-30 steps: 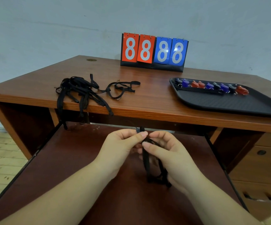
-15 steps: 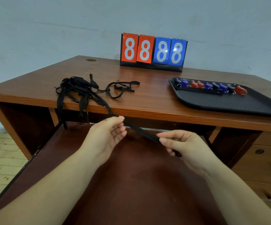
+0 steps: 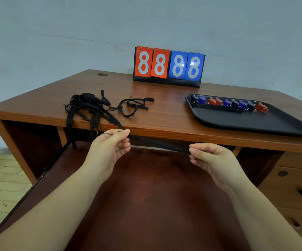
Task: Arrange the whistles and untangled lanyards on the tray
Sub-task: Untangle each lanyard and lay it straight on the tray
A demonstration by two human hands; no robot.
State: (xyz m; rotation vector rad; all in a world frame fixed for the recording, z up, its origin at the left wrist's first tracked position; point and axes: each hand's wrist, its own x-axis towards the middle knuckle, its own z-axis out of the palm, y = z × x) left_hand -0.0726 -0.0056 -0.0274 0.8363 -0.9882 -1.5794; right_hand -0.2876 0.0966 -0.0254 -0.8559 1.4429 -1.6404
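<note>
Lanyard [image 3: 157, 144], bunched between fingers a second ago, now stretches taut between left hand [image 3: 110, 149] and right hand [image 3: 209, 158], both pinching it; seemingly untangled, tray-ready.

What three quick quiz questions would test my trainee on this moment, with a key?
1. True or false: the lanyard stretched between the left hand and right hand already lies on the tray.
2. Where are the whistles? A) loose on the desk B) in a row along the tray's far edge C) in the right hand
3. What lies on the desk left of the tray?

Key: 1. False; it is held taut below the desk's front edge. 2. B. 3. A tangled pile of black lanyards, some straps hanging over the front edge.
</note>
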